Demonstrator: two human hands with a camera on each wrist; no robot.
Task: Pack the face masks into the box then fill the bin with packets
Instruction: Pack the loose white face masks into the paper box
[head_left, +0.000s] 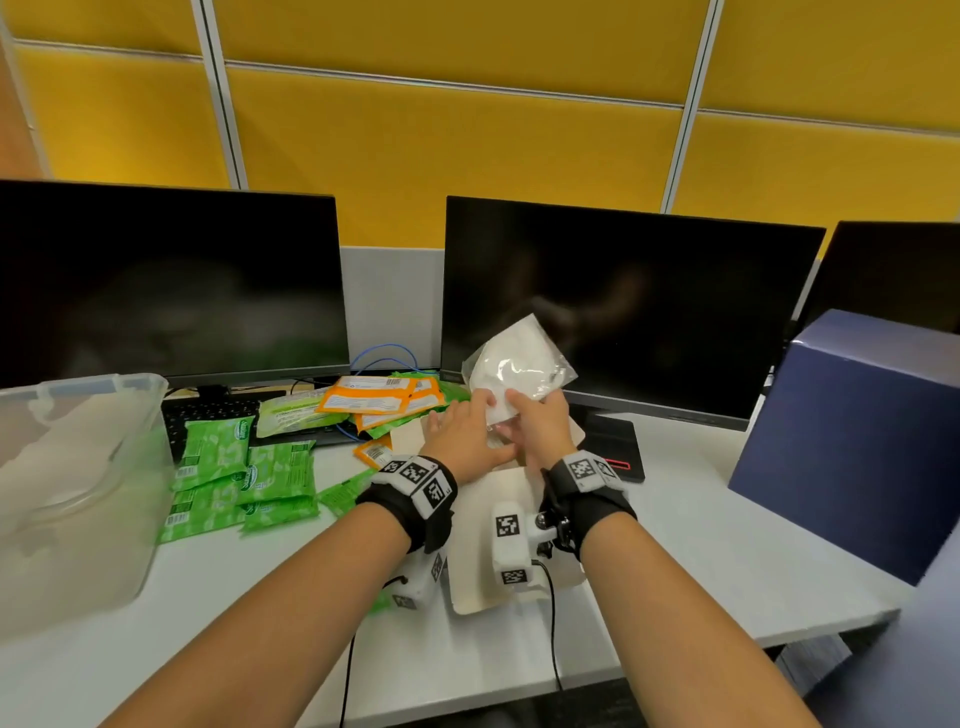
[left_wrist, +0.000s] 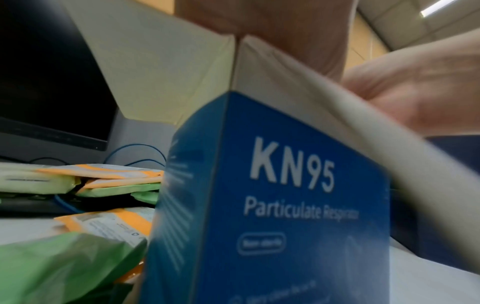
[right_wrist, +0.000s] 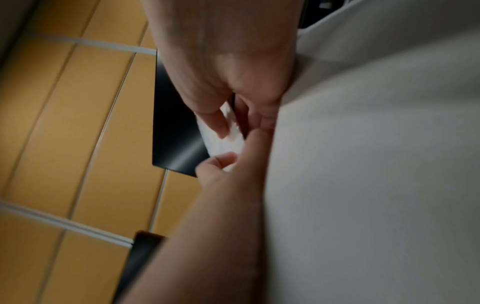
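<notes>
Near: both forearms reach in over the white desk (head_left: 727, 545), wrist cameras strapped on. Between the wrists stands the open KN95 mask box (left_wrist: 272, 205), blue, flaps up; its pale flap (head_left: 483, 525) shows in the head view. Just above the box, the right hand (head_left: 543, 431) pinches the lower edge of a white face mask in a clear bag (head_left: 517, 371), thumb and fingers closed on it. The left hand (head_left: 462, 434) has fingertips on the same bag edge; whether it grips or only touches, cannot tell. The mask is held up over the box, not inside.

Left: green packets (head_left: 244, 478) piled beside a clear plastic bin (head_left: 78, 493). Farther: orange packets (head_left: 379, 400) and a keyboard (head_left: 208, 415). Right: dark blue carton (head_left: 852, 441). Back: two dark monitors (head_left: 623, 306), yellow partition (head_left: 467, 130).
</notes>
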